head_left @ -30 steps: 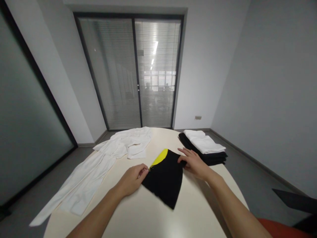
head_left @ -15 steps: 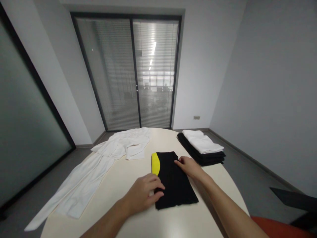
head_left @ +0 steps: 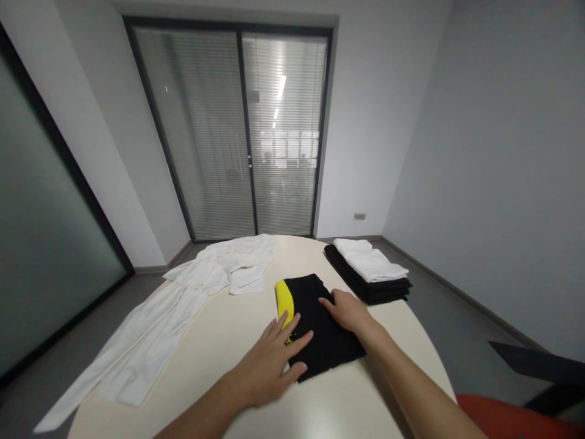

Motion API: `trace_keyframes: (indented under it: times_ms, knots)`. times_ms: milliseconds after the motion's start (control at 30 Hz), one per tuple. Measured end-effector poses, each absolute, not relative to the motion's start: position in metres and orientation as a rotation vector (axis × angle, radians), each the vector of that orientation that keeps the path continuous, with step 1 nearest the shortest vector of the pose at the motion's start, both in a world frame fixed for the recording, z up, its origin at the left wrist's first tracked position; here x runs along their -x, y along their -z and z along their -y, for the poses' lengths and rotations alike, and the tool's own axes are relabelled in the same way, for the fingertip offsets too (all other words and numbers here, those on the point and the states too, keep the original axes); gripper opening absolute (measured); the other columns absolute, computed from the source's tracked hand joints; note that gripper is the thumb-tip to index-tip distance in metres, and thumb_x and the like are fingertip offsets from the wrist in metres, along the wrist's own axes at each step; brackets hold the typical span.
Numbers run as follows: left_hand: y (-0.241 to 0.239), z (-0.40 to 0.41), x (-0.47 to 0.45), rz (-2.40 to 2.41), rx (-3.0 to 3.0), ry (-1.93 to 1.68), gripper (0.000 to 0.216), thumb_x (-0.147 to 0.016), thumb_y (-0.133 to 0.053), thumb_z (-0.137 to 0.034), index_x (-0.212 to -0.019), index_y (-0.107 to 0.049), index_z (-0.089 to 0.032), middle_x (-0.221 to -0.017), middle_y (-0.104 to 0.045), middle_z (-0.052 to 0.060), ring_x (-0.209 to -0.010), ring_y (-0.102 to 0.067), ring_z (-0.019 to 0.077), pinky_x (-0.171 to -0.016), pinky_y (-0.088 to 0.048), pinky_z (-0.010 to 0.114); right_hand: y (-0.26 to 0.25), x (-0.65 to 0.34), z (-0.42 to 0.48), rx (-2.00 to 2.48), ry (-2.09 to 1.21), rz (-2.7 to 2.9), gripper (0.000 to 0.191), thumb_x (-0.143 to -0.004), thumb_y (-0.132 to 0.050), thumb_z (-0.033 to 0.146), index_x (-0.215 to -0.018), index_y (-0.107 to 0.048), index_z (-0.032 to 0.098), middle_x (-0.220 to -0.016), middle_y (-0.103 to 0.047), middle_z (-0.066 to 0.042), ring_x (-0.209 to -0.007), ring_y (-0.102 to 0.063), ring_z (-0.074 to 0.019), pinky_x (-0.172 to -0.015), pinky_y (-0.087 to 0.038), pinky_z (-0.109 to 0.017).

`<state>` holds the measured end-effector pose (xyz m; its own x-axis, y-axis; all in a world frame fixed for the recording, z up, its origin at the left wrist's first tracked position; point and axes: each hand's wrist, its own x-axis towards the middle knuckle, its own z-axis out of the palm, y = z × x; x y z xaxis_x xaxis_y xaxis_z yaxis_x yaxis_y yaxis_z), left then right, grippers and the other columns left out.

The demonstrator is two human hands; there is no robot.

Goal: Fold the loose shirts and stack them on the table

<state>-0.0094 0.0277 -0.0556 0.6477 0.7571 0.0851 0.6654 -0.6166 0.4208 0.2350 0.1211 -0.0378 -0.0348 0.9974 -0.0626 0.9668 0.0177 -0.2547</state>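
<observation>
A folded black garment with a yellow patch (head_left: pixel 320 323) lies on the round beige table (head_left: pixel 219 341) in front of me. My left hand (head_left: pixel 274 360) lies flat on the garment's near left edge, fingers stretched out and spread. My right hand (head_left: pixel 345 310) rests palm down on its right side, fingers flat on the cloth. Neither hand grips anything.
Loose white garments (head_left: pixel 183 305) are spread over the table's left side and hang over its edge. A stack of folded clothes, white on black (head_left: pixel 370 271), sits at the far right. A red chair seat (head_left: pixel 512 414) is at the lower right. Glass doors with blinds stand behind.
The black garment went from held up at an angle to lying folded flat. Both hands let go of its edges and now press flat on it.
</observation>
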Motion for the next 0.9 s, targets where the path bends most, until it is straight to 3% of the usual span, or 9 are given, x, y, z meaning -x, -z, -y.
trace_keyframes:
  times_ms: [67, 233, 367, 467, 633, 900]
  knots:
    - [0.058, -0.029, 0.008, -1.144, -2.529, -0.372, 0.061, -0.099, -0.048, -0.047, -0.156, -0.027, -0.039, -0.167, -0.01, 0.003, -0.152, -0.008, 0.0349, -0.12, -0.018, 0.063, 0.036, -0.231, -0.119, 2.098, -0.352, 2.113, 0.045, -0.098, -0.041, 0.055, -0.103, -0.063, 0.015, -0.108, -0.072, -0.021, -0.103, -0.068, -0.0318, -0.079, -0.048, -0.037]
    - [0.066, -0.034, 0.006, -1.289, -2.535, -0.492, 0.06, -0.101, -0.045, -0.044, -0.157, -0.026, -0.036, -0.167, -0.007, 0.004, -0.153, -0.005, 0.0349, -0.12, -0.018, 0.062, 0.032, -0.222, -0.11, 2.09, -0.428, 2.103, 0.05, -0.096, -0.044, 0.059, -0.114, -0.054, 0.014, -0.111, -0.07, -0.023, -0.103, -0.068, -0.0341, -0.077, -0.047, -0.037]
    - [0.069, -0.042, 0.01, -1.351, -2.531, -0.484, 0.068, -0.095, -0.055, -0.05, -0.155, -0.033, -0.029, -0.164, -0.024, 0.01, -0.15, -0.021, 0.0349, -0.119, -0.025, 0.058, 0.033, -0.219, -0.109, 2.02, -0.413, 2.109, 0.031, -0.099, -0.048, 0.041, -0.116, -0.05, 0.015, -0.11, -0.07, -0.02, -0.102, -0.068, -0.0317, -0.075, -0.045, -0.034]
    - [0.07, -0.05, 0.014, -1.397, -2.571, -0.578, 0.072, -0.092, -0.058, -0.052, -0.155, -0.035, -0.025, -0.16, -0.033, 0.012, -0.146, -0.032, 0.0327, -0.119, -0.028, 0.054, 0.037, -0.221, -0.115, 1.975, -0.42, 2.079, 0.03, -0.098, -0.05, 0.04, -0.116, -0.05, 0.016, -0.109, -0.07, -0.019, -0.102, -0.068, -0.0301, -0.076, -0.044, -0.032]
    - [0.074, -0.061, 0.018, -1.456, -2.56, -0.554, 0.071, -0.094, -0.054, -0.055, -0.155, -0.033, -0.026, -0.164, -0.022, 0.011, -0.149, -0.025, 0.0337, -0.119, -0.024, 0.055, 0.044, -0.232, -0.126, 1.93, -0.564, 2.016, 0.035, -0.095, -0.054, 0.047, -0.111, -0.054, 0.015, -0.111, -0.07, -0.017, -0.103, -0.067, -0.0276, -0.077, -0.044, -0.03]
    - [0.082, -0.062, 0.017, -1.544, -2.503, -0.405, 0.072, -0.094, -0.045, -0.066, -0.156, -0.032, -0.031, -0.166, -0.016, 0.009, -0.151, -0.018, 0.037, -0.119, -0.021, 0.058, 0.047, -0.236, -0.129, 1.889, -0.61, 1.975, 0.032, -0.092, -0.061, 0.042, -0.109, -0.056, 0.015, -0.109, -0.07, -0.015, -0.1, -0.066, -0.0249, -0.079, -0.044, -0.029]
